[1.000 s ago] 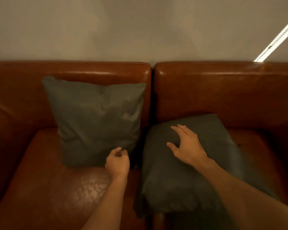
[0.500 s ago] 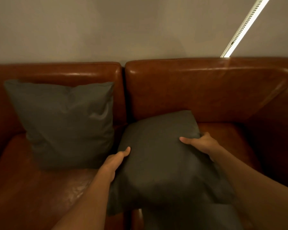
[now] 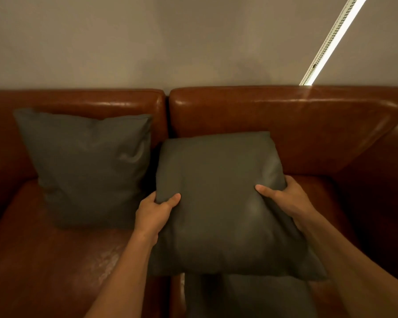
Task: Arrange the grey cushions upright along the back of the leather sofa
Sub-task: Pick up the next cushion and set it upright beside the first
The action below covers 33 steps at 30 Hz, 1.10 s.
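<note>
A grey cushion (image 3: 87, 166) stands upright against the left backrest of the brown leather sofa (image 3: 285, 115). A second grey cushion (image 3: 218, 203) is raised off the right seat, tilted, its top edge near the right backrest. My left hand (image 3: 154, 212) grips its left edge and my right hand (image 3: 287, 200) grips its right edge, thumbs on the front face. Beneath it a third grey cushion (image 3: 251, 297) lies flat on the seat, mostly hidden.
The sofa's right armrest (image 3: 381, 180) rises close to the held cushion. Bare leather seat (image 3: 44, 260) shows at the lower left. A plain wall (image 3: 170, 42) runs behind the sofa, with a lit strip (image 3: 331, 40) at the upper right.
Both hands went from reaching over the right cushion to gripping its two sides, and it has come up from lying flat. The view has shifted and come closer.
</note>
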Motion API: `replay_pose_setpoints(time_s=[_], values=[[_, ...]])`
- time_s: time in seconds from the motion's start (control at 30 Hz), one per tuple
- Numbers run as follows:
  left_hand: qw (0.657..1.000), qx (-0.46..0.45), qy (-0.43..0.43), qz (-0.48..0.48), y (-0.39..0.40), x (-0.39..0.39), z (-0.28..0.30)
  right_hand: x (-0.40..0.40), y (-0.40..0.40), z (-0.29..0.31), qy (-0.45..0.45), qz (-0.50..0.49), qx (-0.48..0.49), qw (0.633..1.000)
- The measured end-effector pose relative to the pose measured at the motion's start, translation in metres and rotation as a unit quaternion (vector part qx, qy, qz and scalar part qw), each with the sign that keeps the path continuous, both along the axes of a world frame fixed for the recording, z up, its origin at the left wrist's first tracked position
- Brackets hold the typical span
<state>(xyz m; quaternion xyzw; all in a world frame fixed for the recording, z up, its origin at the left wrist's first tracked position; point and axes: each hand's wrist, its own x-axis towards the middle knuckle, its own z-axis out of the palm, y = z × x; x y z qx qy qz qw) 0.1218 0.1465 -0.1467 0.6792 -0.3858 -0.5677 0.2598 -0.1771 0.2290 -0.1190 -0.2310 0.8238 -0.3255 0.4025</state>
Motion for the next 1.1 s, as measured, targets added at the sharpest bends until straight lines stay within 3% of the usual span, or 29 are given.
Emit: replay_pose_setpoints(time_s=[0.43,0.67,0.77,0.87,0.93,1.03,1.1], values=[[0.979,-0.204,-0.027,-0.011,0.016,-0.020,0.008,-0.010,0.010,-0.013,0.065,-0.002,-0.199,0.978],[0.948,-0.316,-0.032,0.007,-0.025,-0.030,0.012,-0.017,-0.026,-0.015,0.066,0.017,-0.310,0.948],[0.958,-0.273,-0.087,-0.024,-0.057,-0.030,-0.013,-0.030,-0.057,-0.033,0.050,0.072,-0.272,0.958],[0.992,-0.117,-0.020,-0.036,-0.079,-0.031,-0.038,-0.034,-0.077,-0.056,-0.045,0.085,-0.206,0.974],[0.998,-0.057,0.017,-0.024,-0.084,-0.035,-0.051,-0.028,-0.080,-0.067,-0.130,0.084,-0.150,0.976],[0.999,-0.052,-0.007,-0.017,-0.084,-0.034,-0.063,-0.025,-0.075,-0.086,-0.173,0.042,-0.108,0.978],[0.998,-0.053,-0.033,-0.004,-0.085,-0.031,-0.067,-0.024,-0.074,-0.090,-0.134,0.015,-0.129,0.983]])
